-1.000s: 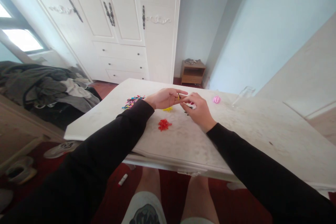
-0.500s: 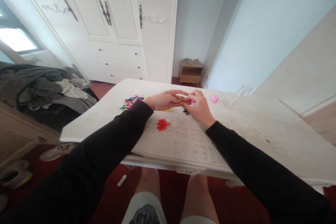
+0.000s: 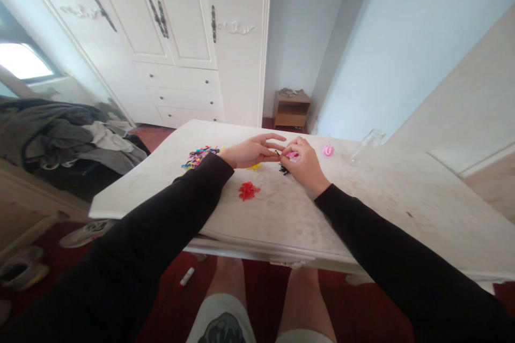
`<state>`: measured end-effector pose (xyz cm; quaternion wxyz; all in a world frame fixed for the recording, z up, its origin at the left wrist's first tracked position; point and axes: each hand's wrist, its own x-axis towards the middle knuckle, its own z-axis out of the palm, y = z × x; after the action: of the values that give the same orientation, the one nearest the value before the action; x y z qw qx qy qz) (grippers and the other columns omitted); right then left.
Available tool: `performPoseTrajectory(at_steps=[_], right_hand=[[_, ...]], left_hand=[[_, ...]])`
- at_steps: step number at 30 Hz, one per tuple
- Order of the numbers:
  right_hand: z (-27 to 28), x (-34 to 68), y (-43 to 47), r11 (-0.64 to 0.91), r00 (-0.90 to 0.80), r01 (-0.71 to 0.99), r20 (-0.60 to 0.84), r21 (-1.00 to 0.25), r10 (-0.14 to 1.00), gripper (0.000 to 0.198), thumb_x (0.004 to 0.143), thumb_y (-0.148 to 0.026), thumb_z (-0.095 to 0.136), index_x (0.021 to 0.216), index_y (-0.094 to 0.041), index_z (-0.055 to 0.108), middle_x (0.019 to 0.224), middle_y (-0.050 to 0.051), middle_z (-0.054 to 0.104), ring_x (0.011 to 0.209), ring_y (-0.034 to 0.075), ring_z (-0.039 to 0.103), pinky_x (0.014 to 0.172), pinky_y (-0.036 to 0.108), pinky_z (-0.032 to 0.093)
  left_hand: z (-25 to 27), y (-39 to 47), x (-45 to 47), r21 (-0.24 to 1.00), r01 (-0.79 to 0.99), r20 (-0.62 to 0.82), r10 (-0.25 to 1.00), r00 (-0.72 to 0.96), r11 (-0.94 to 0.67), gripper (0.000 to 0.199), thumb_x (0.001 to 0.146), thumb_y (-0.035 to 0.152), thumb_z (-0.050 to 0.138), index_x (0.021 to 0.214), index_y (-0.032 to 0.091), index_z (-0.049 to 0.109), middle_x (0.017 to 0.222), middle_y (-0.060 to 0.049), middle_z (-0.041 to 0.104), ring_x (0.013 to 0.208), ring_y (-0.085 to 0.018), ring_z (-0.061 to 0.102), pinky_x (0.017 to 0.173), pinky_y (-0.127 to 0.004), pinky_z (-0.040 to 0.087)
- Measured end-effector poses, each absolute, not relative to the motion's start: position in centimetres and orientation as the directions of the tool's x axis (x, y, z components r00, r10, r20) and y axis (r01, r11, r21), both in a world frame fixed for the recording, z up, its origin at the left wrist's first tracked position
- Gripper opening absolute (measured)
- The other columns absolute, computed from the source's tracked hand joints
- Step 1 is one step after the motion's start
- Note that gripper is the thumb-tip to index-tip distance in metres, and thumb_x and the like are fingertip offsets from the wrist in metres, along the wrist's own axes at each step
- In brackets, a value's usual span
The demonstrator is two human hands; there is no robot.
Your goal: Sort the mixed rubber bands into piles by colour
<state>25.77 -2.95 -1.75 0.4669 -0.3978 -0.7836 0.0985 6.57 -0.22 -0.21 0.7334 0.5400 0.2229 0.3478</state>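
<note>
Over the far part of the white table [image 3: 298,214], my left hand [image 3: 251,153] and my right hand [image 3: 303,163] meet at the fingertips. Between them is a small black-and-yellow elastic band [image 3: 277,153], partly hidden by the fingers. My right thumb and forefinger pinch it. The left hand's lower fingers hold it too, while an upper finger stretches out free. A yellow pile [image 3: 254,167] lies below my left hand. Beside and partly behind my right hand are a black pile [image 3: 284,169] and a pink pile [image 3: 292,155]. A red pile [image 3: 249,191] lies nearer me.
A mixed-colour pile of small bands [image 3: 200,156] lies left of my left wrist. To the right are a pink bundle [image 3: 328,149] and a clear glass vessel [image 3: 368,144] lying tilted. Beyond stand a white wardrobe [image 3: 177,53] and a small wooden cabinet [image 3: 292,110].
My left upper finger has lifted and spread away from my right hand. The small band has shifted slightly between the fingertips, and more of the pink pile shows.
</note>
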Motion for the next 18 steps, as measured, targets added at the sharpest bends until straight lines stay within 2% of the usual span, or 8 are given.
performPoseTrajectory(at_steps=[5, 8, 11, 18], right_hand=[[-1.57, 25.85, -3.01, 0.671, -0.245, 0.521, 0.661, -0.527, 0.709, 0.011, 0.075, -0.015, 0.065, 0.068, -0.022, 0.061, 0.082, 0.002, 0.056, 0.084, 0.021, 0.055, 0.079, 0.039, 0.045], [-1.54, 25.91, -3.01, 0.666, -0.237, 0.515, 0.657, -0.54, 0.715, 0.01, 0.076, -0.016, 0.065, 0.069, -0.022, 0.062, 0.083, 0.003, 0.057, 0.085, 0.021, 0.056, 0.078, 0.038, 0.045], [-1.57, 25.95, -3.02, 0.664, -0.238, 0.513, 0.652, -0.545, 0.72, 0.01, 0.077, -0.016, 0.065, 0.069, -0.022, 0.063, 0.084, 0.003, 0.058, 0.085, 0.021, 0.057, 0.076, 0.037, 0.045], [-1.56, 25.99, -3.04, 0.657, -0.223, 0.506, 0.651, -0.559, 0.726, 0.009, 0.077, -0.016, 0.064, 0.07, -0.022, 0.063, 0.085, 0.003, 0.058, 0.083, 0.02, 0.057, 0.072, 0.035, 0.045]], left_hand=[[0.02, -0.13, 6.63, 0.947, -0.287, 0.041, 0.832, 0.554, 0.145, 0.037, 0.076, -0.006, 0.06, 0.108, 0.012, 0.065, 0.103, -0.013, 0.075, 0.091, -0.017, 0.073, 0.088, -0.03, 0.053], [0.16, 0.06, 6.63, 0.951, -0.292, 0.048, 0.885, 0.464, 0.102, 0.029, 0.074, -0.006, 0.055, 0.095, 0.009, 0.069, 0.085, -0.01, 0.073, 0.073, -0.012, 0.068, 0.071, -0.023, 0.051], [0.32, 0.16, 6.67, 0.96, -0.267, 0.038, 0.897, 0.441, 0.091, 0.023, 0.074, -0.001, 0.052, 0.084, 0.006, 0.072, 0.068, -0.006, 0.064, 0.056, -0.008, 0.054, 0.055, -0.019, 0.042], [0.25, -0.06, 6.83, 0.987, -0.163, 0.065, 0.876, 0.479, 0.015, 0.005, 0.077, 0.013, 0.07, 0.079, 0.01, 0.073, 0.06, 0.001, 0.05, 0.052, -0.006, 0.04, 0.048, -0.02, 0.028]])
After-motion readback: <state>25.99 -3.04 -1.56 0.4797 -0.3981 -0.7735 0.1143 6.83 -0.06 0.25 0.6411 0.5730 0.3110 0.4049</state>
